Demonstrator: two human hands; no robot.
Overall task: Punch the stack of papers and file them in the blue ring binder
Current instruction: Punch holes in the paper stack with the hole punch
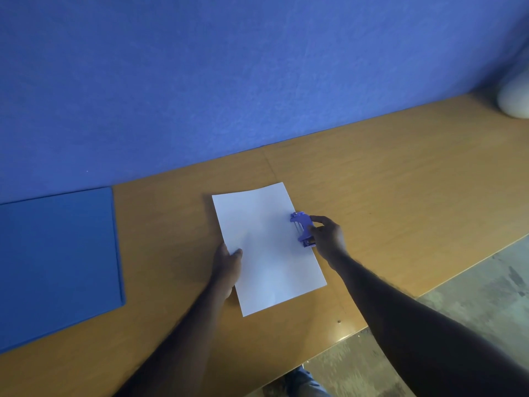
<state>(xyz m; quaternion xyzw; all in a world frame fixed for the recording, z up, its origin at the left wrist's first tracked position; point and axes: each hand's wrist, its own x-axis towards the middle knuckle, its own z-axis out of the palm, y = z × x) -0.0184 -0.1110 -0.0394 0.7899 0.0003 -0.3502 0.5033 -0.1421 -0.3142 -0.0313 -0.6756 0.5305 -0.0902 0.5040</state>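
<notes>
Your right hand covers the outer side of the hole punch, so you can't see its base. The left hand hides part of the paper stack edge. The blue binder runs off the left edge, and a pale rounded object is cut off at right

I find the scene dim with a blue cast. The white paper is brightest and free of glare. Both forearms read as near silhouettes. Wide-angle bending curves the desk edges; detail is soft throughout.
</notes>
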